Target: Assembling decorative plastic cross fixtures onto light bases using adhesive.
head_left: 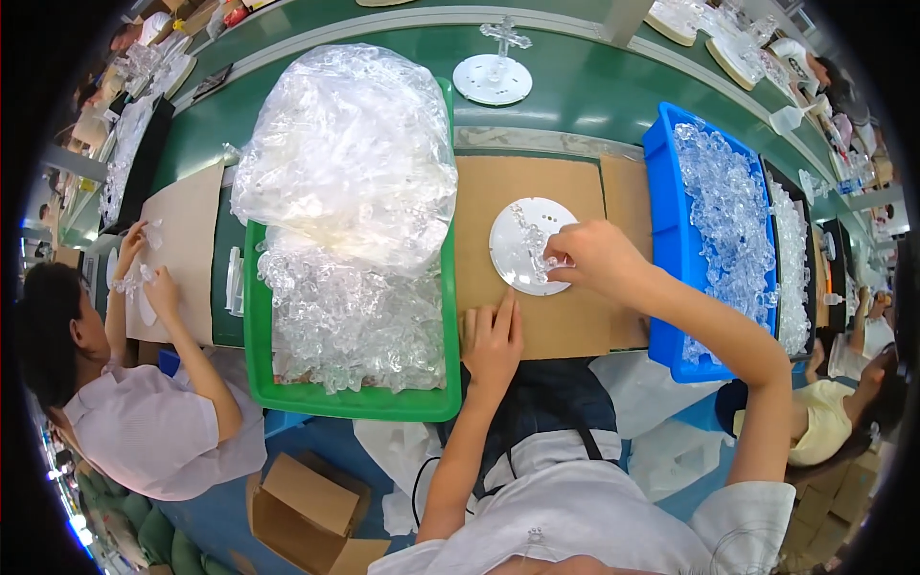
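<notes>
A round white disc (512,265) lies on a sheet of brown cardboard in front of me. On it is a clear plastic piece (525,230), cross-like in outline, though glare blurs its shape. The fingers of my right hand (596,253) are pinched at the piece's near end, over the right side of the disc. My left hand (493,337) rests on the cardboard with fingers stretched out, its fingertips at the disc's near edge.
Left of the cardboard (575,331) stands a green bin (350,404) of clear parts under a big plastic bag (345,144). A blue bin (661,172) of clear parts stands right. Behind, a clear cross (505,36) rises from another white disc (492,80). A co-worker (158,422) sits left.
</notes>
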Motion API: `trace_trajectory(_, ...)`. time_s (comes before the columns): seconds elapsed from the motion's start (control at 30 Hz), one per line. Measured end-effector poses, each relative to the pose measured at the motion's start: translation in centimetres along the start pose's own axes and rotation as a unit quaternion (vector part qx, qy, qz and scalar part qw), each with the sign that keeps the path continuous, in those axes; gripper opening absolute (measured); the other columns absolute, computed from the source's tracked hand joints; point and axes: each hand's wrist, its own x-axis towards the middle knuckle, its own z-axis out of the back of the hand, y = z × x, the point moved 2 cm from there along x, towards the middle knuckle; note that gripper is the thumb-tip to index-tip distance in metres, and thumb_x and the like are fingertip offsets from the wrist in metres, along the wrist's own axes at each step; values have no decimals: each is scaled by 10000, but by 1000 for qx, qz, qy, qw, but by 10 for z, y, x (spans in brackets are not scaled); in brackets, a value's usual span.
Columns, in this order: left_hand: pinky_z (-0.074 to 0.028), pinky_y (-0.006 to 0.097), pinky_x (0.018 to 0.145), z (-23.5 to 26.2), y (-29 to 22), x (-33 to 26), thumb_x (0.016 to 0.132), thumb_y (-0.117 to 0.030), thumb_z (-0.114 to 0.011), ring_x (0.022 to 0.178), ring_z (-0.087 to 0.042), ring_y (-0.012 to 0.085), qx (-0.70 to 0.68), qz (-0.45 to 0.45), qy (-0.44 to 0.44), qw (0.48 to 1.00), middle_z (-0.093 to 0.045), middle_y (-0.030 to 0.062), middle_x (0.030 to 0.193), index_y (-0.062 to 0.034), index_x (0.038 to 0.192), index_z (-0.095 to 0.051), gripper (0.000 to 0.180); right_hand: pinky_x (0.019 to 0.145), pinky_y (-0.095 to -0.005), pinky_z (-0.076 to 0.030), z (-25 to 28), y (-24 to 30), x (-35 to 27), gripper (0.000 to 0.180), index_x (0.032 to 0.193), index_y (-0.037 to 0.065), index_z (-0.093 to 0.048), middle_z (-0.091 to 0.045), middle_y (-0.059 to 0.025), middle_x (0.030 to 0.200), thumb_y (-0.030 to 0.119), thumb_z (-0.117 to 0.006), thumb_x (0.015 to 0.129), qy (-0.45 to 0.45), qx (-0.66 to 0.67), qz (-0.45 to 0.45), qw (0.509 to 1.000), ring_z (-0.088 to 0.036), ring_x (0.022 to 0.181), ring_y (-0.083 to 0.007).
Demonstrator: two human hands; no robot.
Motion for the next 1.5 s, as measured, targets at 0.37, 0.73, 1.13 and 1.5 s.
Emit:
trace_trajectory(0.37,-392,361,580,2,-1,3,784,-103,-676,620,-458,239,7,25,-3,1000,-463,52,671,-118,1047,-684,263,659,-392,-510,-9,2,2,207,813,41,-658,-646,-152,737,196,-735,698,-1,64,-20,998,-637,713,-319)
trace_trajectory(0.73,-411,363,569,3,0,0,787,-70,-662,628,-475,254,9,17,-8,1000,-479,67,679,-88,1022,-679,236,691,-348,-502,55,-5,72,170,885,162,-587,-586,-10,889,174,-617,717,-30,-264,424,866,-587,912,-194)
trace_trajectory(1.13,-423,370,587,0,-5,-1,772,-86,-660,627,-498,247,26,34,1,999,-491,59,675,-92,1022,-685,251,653,-420,-506,106,-146,269,233,889,188,-664,-664,-68,810,278,-718,681,-11,-202,109,973,-642,797,-282)
trace_trajectory(1.5,-435,363,638,6,-12,11,764,-116,-660,691,-541,237,-24,19,-10,999,-554,53,739,-73,998,-668,238,566,-380,-515,146,-343,156,195,730,36,-665,-643,-147,662,226,-697,700,-84,-105,-164,977,-638,559,-252)
